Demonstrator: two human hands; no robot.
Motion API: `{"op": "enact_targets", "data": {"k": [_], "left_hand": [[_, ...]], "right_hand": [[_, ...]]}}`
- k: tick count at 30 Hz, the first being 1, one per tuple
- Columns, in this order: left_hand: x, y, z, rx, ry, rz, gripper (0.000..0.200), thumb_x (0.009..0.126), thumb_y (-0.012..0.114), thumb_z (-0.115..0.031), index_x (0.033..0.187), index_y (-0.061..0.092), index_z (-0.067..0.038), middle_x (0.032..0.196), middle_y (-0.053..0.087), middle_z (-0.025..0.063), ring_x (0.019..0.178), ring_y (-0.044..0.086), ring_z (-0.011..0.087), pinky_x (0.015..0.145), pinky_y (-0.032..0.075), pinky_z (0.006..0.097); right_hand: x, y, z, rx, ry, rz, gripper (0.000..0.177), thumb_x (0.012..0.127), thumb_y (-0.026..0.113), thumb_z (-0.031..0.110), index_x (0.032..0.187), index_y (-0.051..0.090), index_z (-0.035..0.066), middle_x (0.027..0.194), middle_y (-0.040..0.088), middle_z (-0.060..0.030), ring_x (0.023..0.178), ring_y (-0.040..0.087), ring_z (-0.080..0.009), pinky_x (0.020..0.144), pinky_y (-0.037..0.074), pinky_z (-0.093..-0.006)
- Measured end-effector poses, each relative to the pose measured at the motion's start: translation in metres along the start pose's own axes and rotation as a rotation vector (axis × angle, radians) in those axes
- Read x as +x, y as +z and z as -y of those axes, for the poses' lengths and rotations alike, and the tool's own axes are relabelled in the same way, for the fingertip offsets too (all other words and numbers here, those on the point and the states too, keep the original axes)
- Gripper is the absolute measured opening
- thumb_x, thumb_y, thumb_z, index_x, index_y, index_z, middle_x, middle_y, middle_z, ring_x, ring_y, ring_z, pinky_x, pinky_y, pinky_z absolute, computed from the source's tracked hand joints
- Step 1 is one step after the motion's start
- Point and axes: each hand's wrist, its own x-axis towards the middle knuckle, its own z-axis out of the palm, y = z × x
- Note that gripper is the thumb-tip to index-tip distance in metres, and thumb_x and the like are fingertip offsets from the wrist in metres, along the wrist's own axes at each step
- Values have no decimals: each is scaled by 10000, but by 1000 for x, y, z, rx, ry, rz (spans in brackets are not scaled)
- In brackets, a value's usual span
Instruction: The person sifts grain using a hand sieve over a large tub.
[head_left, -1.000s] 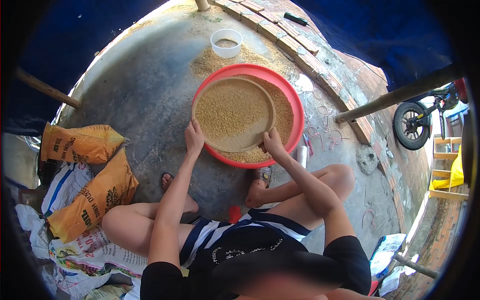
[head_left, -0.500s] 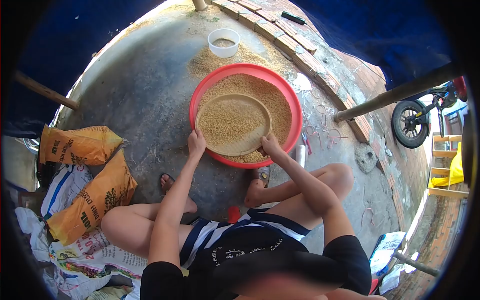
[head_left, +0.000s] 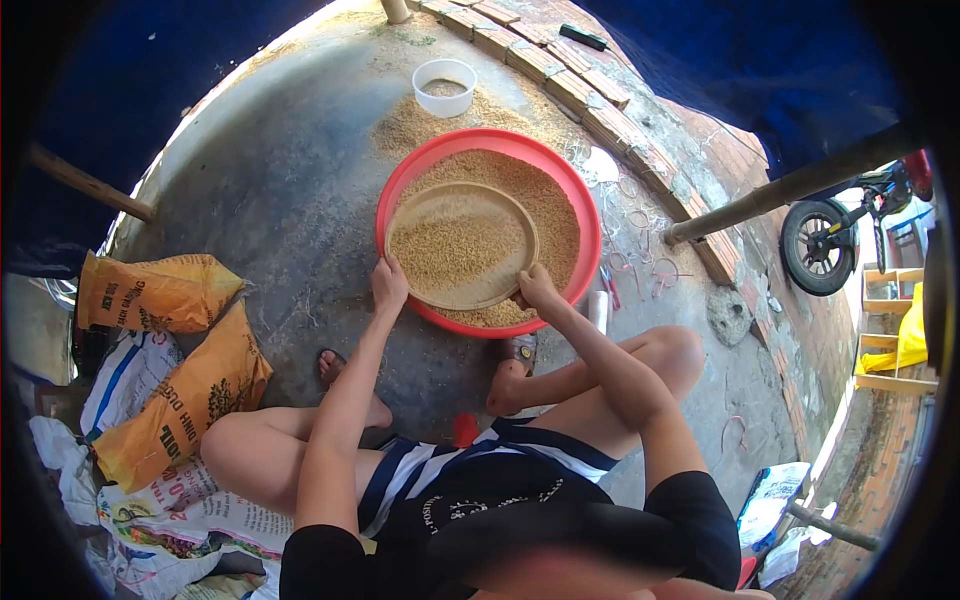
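A round, shallow sieve (head_left: 520, 284) is held over a large red basin (head_left: 590, 215), its rim gripped from both sides. My left hand (head_left: 390, 284) is closed on the rim at the lower left. On the lower right, my right hand (head_left: 539, 287) has its fingers wrapped round the same rim. Yellowish grain (head_left: 440, 250) lies in the sieve, heaped toward its left and middle, with part of the sieve's bottom showing bare. More loose grain (head_left: 556, 200) fills the basin beneath; the sieve hides part of it.
Behind the basin, a clear plastic tub (head_left: 444, 88) stands on spilled grain (head_left: 400, 130). Orange sacks (head_left: 185, 400) lie at left. A red cup (head_left: 466, 430) sits between my legs. A row of bricks (head_left: 590, 95), a pole (head_left: 790, 190) and a wheel (head_left: 818, 247) are at right.
The sieve has shifted slightly up and left with both hands on it. Its grain has slid toward the left and middle, baring more of the sieve's far side.
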Motion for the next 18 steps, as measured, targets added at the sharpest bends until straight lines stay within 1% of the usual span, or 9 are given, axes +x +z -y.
{"op": "enact_targets", "data": {"k": [2, 4, 5, 10, 12, 13, 15, 16, 18], "left_hand": [[8, 6, 24, -13, -182, 155, 415, 864, 303, -264, 777, 528, 74, 646, 551, 236, 646, 552, 385, 566, 425, 424], [21, -30, -7, -217, -405, 292, 420, 855, 326, -277, 734, 521, 74, 579, 549, 165, 492, 556, 279, 428, 419, 364], [29, -43, -5, -451, -460, 340, 420, 845, 355, -300, 709, 524, 60, 535, 527, 103, 396, 512, 176, 329, 368, 293], [22, -48, -64, -284, -407, 234, 391, 841, 379, -295, 792, 501, 74, 578, 537, 125, 413, 521, 179, 319, 362, 286], [9, -5, -35, 127, 129, -68, 389, 830, 405, -284, 835, 485, 97, 671, 558, 201, 563, 579, 263, 437, 429, 352], [7, -2, -24, 125, 123, -69, 389, 830, 405, -284, 835, 485, 97, 671, 558, 201, 563, 579, 263, 437, 429, 352], [7, -3, -5, -163, -189, 177, 377, 814, 424, -264, 837, 482, 107, 773, 547, 282, 756, 561, 376, 628, 434, 422], [2, -10, -16, -166, -194, 175, 377, 814, 424, -264, 837, 482, 107, 773, 547, 282, 756, 561, 376, 628, 434, 422], [-8, -25, -35, -334, -543, 294, 355, 811, 416, -235, 859, 483, 110, 820, 535, 304, 840, 521, 415, 723, 395, 432]], "right_hand": [[-14, 2, 12, -19, 60, 79, 209, 857, 340, 171, 869, 443, -10, 512, 485, -73, 366, 454, -120, 339, 381, -250], [-32, 13, 37, 81, 37, 54, 243, 854, 363, 203, 808, 454, -18, 560, 526, -87, 380, 481, -129, 348, 395, -242], [-43, 18, 53, 120, -28, 84, 267, 851, 380, 223, 791, 459, -24, 580, 538, -97, 385, 491, -137, 358, 408, -243], [-7, -5, 40, 217, -42, -7, 227, 836, 376, 186, 778, 452, -21, 552, 515, -92, 363, 473, -144, 342, 397, -253], [3, -14, 19, 34, -3, -220, 196, 811, 367, 145, 771, 442, -32, 522, 494, -90, 344, 458, -149, 324, 383, -256], [-2, -10, 17, -21, -19, -270, 175, 791, 364, 117, 767, 436, -40, 509, 485, -90, 337, 451, -151, 315, 377, -260], [-23, 2, 25, -15, -62, -215, 172, 793, 365, 113, 773, 435, -43, 513, 486, -90, 343, 454, -151, 317, 380, -263], [-31, 6, 30, -5, -104, -159, 170, 794, 366, 109, 780, 434, -47, 518, 487, -90, 348, 457, -150, 319, 382, -266], [-26, 4, 30, -15, -85, -127, 165, 799, 366, 102, 784, 423, -52, 524, 493, -97, 361, 466, -152, 324, 386, -266]]}}
